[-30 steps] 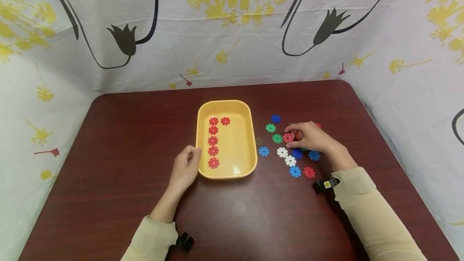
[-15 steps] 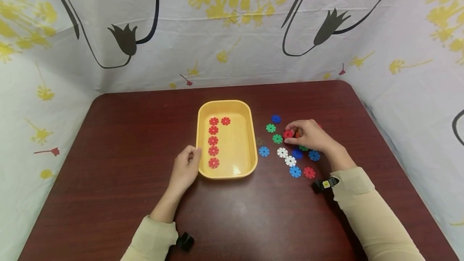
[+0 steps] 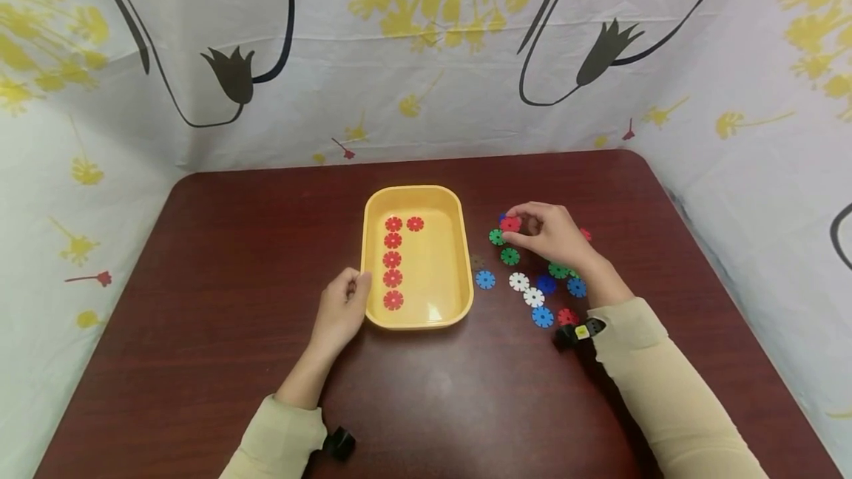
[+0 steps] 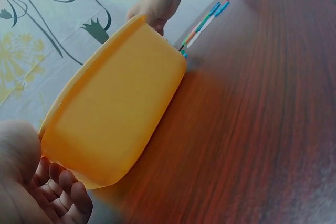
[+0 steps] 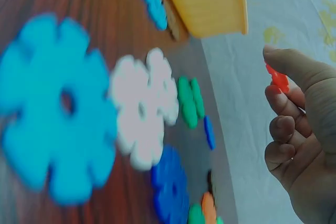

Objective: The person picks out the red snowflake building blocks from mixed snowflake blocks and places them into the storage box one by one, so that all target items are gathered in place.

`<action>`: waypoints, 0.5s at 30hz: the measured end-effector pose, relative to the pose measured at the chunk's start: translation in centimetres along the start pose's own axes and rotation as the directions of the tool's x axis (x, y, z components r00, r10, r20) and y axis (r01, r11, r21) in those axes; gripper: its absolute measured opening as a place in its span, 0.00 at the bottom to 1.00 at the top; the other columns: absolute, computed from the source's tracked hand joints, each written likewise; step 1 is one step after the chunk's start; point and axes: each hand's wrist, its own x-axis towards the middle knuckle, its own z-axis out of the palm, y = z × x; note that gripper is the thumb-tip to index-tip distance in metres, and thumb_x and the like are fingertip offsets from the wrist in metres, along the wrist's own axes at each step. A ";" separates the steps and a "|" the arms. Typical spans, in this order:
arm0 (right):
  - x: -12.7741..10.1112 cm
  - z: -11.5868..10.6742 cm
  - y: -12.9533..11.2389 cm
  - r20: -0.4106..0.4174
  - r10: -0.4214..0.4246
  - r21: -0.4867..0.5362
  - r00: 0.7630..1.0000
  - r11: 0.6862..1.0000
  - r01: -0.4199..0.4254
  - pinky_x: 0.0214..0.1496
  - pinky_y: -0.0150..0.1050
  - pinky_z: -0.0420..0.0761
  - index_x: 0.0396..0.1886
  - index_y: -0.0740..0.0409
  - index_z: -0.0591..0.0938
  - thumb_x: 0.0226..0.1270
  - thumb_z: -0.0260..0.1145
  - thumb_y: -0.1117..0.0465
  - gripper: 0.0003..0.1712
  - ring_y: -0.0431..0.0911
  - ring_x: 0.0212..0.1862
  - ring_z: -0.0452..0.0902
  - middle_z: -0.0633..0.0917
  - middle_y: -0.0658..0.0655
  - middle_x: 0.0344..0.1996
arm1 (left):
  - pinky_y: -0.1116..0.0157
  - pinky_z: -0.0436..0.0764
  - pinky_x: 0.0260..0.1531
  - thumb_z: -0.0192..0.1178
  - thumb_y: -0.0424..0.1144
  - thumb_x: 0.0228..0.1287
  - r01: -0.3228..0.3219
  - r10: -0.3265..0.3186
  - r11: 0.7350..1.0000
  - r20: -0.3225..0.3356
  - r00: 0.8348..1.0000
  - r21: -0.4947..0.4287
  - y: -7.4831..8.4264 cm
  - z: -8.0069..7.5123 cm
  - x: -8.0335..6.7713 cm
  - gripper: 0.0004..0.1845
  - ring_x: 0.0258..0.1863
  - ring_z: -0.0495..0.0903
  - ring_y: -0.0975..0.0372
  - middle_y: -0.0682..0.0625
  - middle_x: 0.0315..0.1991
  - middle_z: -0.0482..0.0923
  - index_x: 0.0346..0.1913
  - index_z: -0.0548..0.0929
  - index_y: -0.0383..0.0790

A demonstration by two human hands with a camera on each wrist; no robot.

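Right hand (image 3: pixel 549 235) has a red disc (image 3: pixel 510 225) pinched between thumb and fingertips, lifted clear of the loose pile of discs (image 3: pixel 541 288), right of frame centre. Right wrist view confirms it: red piece at the fingertips (image 5: pixel 277 80), other fingers curled.

Left hand (image 3: pixel 342 309) rests against the near-left rim of the yellow tray (image 3: pixel 459 257), fingers loosely curled, steadying it, nothing gripped.

Tray holds six red discs (image 3: pixel 393 259): a column of five, plus one beside the top.

Step, as I read it: transfer of a picked red disc. Next move likely calls for carrying it left over the rim and setting it beside the top pair.

Versus 1.0 s ago: the disc was on the counter under the fingers; now it's up and further left. Left hand hasn't moved.
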 end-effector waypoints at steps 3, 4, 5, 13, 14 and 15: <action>0.8 0.3 -0.8 0.000 -0.005 0.030 1.000 1.000 0.005 0.24 0.34 0.69 0.44 0.49 0.82 0.53 0.72 0.49 0.19 0.42 0.20 0.65 0.73 0.49 0.18 | 0.67 0.65 0.21 0.49 0.48 0.70 0.005 -0.005 0.999 -0.014 1.000 0.032 0.2 -0.1 0.1 0.16 0.18 0.64 0.60 0.50 0.19 0.64 0.28 0.72 0.42; 1.0 0.4 -1.1 0.000 -0.008 0.040 1.000 0.999 0.008 0.24 0.34 0.69 0.44 0.49 0.82 0.53 0.72 0.49 0.19 0.42 0.20 0.65 0.73 0.49 0.18 | 0.67 0.65 0.21 0.49 0.48 0.70 0.011 -0.010 0.999 -0.022 1.000 0.043 0.3 -0.1 0.1 0.15 0.19 0.64 0.60 0.50 0.19 0.65 0.28 0.72 0.42; 1.3 0.5 -1.3 -0.002 -0.013 0.046 1.000 0.999 0.013 0.25 0.34 0.69 0.44 0.49 0.81 0.53 0.72 0.49 0.19 0.43 0.20 0.65 0.72 0.50 0.17 | 0.66 0.66 0.21 0.49 0.49 0.70 0.017 -0.015 0.998 -0.032 0.999 0.055 0.4 -0.1 0.1 0.15 0.19 0.65 0.60 0.50 0.19 0.66 0.29 0.73 0.43; 2.5 1.9 -3.0 0.009 -0.001 0.117 1.000 0.993 0.000 0.24 0.35 0.69 0.44 0.48 0.81 0.54 0.71 0.46 0.20 0.43 0.21 0.67 0.73 0.50 0.18 | 0.63 0.67 0.24 0.45 0.55 0.70 0.058 -0.049 0.992 -0.086 0.995 0.111 0.7 0.0 0.3 0.20 0.18 0.66 0.59 0.51 0.19 0.68 0.31 0.76 0.43; 2.6 2.2 -3.2 0.014 0.003 0.131 1.000 0.991 -0.005 0.23 0.35 0.69 0.44 0.48 0.81 0.54 0.71 0.46 0.20 0.44 0.21 0.67 0.73 0.50 0.18 | 0.64 0.67 0.24 0.46 0.55 0.70 0.058 -0.048 0.992 -0.084 0.995 0.115 0.7 0.0 0.3 0.21 0.18 0.67 0.59 0.51 0.19 0.68 0.30 0.77 0.42; 2.7 2.4 -3.4 0.017 0.008 0.143 1.000 0.990 -0.011 0.23 0.35 0.70 0.44 0.48 0.81 0.54 0.71 0.46 0.20 0.44 0.21 0.67 0.73 0.51 0.18 | 0.64 0.67 0.23 0.46 0.54 0.70 0.057 -0.048 0.991 -0.081 0.996 0.117 0.7 0.1 0.3 0.21 0.17 0.66 0.60 0.51 0.18 0.68 0.29 0.77 0.42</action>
